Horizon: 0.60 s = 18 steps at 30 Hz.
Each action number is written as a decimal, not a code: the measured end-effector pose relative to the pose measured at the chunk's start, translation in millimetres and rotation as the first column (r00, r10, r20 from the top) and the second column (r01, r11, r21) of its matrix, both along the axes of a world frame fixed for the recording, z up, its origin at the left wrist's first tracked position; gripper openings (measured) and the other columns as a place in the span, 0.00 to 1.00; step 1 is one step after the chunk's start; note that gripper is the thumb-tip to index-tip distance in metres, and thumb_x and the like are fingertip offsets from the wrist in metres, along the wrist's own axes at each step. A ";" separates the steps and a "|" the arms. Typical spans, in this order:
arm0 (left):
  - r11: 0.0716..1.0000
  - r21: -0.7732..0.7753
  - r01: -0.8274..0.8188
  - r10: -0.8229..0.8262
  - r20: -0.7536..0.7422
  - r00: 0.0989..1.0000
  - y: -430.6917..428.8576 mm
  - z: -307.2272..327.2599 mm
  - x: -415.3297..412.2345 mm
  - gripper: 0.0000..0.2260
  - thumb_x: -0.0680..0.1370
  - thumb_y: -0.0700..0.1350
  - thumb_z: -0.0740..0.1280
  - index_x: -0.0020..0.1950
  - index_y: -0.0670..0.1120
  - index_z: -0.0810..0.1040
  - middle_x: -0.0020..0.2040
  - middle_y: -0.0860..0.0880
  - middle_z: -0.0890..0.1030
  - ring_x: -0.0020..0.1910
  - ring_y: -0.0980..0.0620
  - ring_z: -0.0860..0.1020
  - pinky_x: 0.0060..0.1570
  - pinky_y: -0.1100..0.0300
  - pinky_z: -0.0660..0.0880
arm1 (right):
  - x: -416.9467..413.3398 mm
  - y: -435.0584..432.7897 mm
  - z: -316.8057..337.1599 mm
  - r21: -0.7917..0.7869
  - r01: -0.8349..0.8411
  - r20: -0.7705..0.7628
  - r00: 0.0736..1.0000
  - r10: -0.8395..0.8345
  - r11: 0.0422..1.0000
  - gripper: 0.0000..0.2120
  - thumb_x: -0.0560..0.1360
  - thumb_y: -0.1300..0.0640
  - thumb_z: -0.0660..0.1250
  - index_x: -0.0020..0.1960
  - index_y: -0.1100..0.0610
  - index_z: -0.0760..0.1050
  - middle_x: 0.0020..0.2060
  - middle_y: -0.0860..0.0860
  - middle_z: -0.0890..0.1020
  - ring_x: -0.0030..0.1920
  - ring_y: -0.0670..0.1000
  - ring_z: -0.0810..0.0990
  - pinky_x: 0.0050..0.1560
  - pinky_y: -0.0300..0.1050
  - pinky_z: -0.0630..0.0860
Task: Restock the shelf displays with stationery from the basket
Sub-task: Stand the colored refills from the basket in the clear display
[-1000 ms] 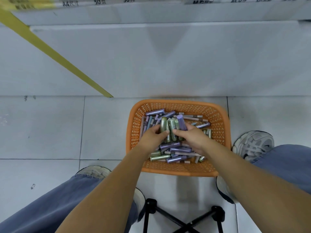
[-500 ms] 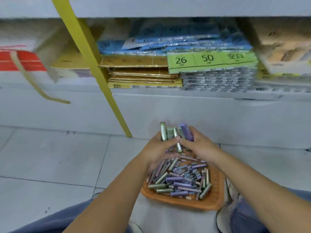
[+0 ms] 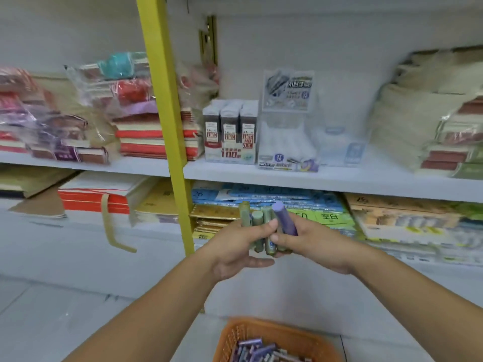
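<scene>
Carry step, we judge: left hand (image 3: 234,248) and right hand (image 3: 315,242) both grip tube bundle (image 3: 267,215), above basket (image 3: 230,338). Next we must raise it to display box (image 3: 287,134), higher above basket.

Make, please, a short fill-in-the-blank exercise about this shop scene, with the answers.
1. The left hand and right hand hold a bundle of tubes: one is purple, the rest are ____.
2. The basket on the floor is ____.
3. The shelf post is ____.
Missing: green; orange; yellow.
</scene>
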<state>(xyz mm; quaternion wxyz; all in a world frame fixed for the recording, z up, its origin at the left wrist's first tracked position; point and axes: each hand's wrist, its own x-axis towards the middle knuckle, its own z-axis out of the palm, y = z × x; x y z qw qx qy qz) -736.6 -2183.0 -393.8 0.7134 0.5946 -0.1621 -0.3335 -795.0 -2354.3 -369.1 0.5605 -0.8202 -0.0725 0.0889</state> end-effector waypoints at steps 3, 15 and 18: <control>0.994 -0.091 -0.064 0.063 -0.014 0.998 5.1 7.5 10.7 0.13 0.76 0.48 0.72 0.59 0.46 0.83 0.58 0.42 0.84 0.57 0.41 0.83 0.52 0.44 0.81 | 8.0 -4.1 14.7 -0.075 0.035 0.048 0.998 -0.032 0.997 0.13 0.79 0.55 0.65 0.61 0.42 0.72 0.47 0.41 0.85 0.44 0.40 0.82 0.41 0.33 0.77; 0.933 -0.181 -0.312 0.292 -0.127 0.948 1.2 -1.2 28.0 0.17 0.69 0.48 0.75 0.55 0.44 0.82 0.50 0.42 0.86 0.50 0.45 0.85 0.42 0.55 0.82 | 33.7 -7.4 2.4 -0.109 0.251 0.189 0.955 -0.228 0.962 0.16 0.78 0.54 0.66 0.61 0.37 0.73 0.34 0.33 0.79 0.32 0.34 0.75 0.31 0.27 0.69; 0.916 -0.207 -0.343 0.325 -0.116 0.939 3.4 4.4 30.9 0.18 0.69 0.49 0.75 0.57 0.43 0.82 0.52 0.41 0.86 0.51 0.44 0.85 0.43 0.55 0.82 | 30.7 -3.9 4.1 -0.123 0.238 0.216 0.954 -0.208 0.964 0.17 0.80 0.54 0.61 0.65 0.35 0.71 0.34 0.44 0.77 0.31 0.38 0.74 0.33 0.30 0.71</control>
